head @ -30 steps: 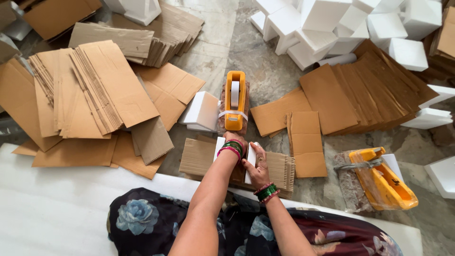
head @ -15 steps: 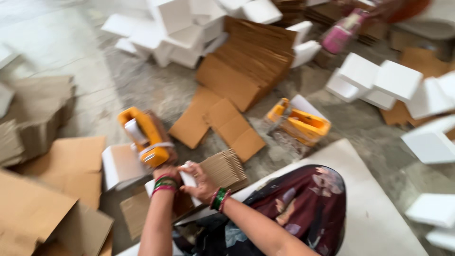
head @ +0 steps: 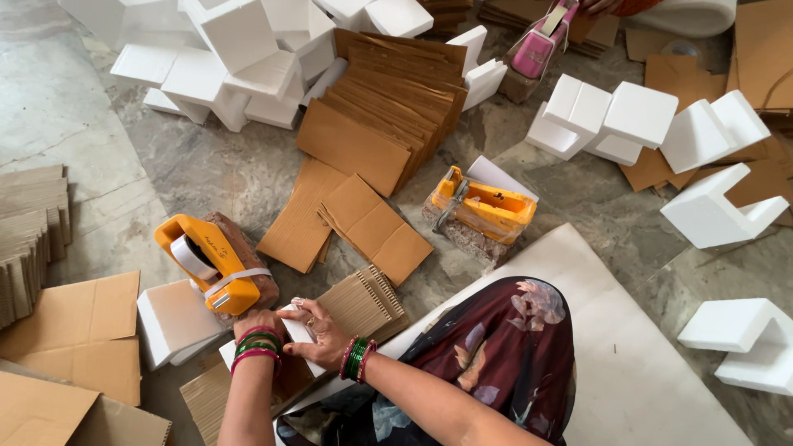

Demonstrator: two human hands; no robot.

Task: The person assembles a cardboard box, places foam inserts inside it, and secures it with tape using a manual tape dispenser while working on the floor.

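Stone floor [head: 206, 177] carries cardboard stacks; both hands, left hand [head: 258, 324] and right hand [head: 324, 332], fingers clamped on a white foam block [head: 289, 339], steadying it at six o'clock below the orange tape dispenser [head: 211, 263].

1. A grey, mottled stone floor [head: 206, 177] fills the view, lit evenly by soft light.
2. Stacks of flat cardboard sheets [head: 388, 107] lie across it.
3. White foam corner blocks [head: 615, 116] lie scattered about.
4. A white sheet [head: 636, 363] covers the near floor.

Brown wrapped package [head: 248, 252] beneath orange dispenser [head: 211, 263]
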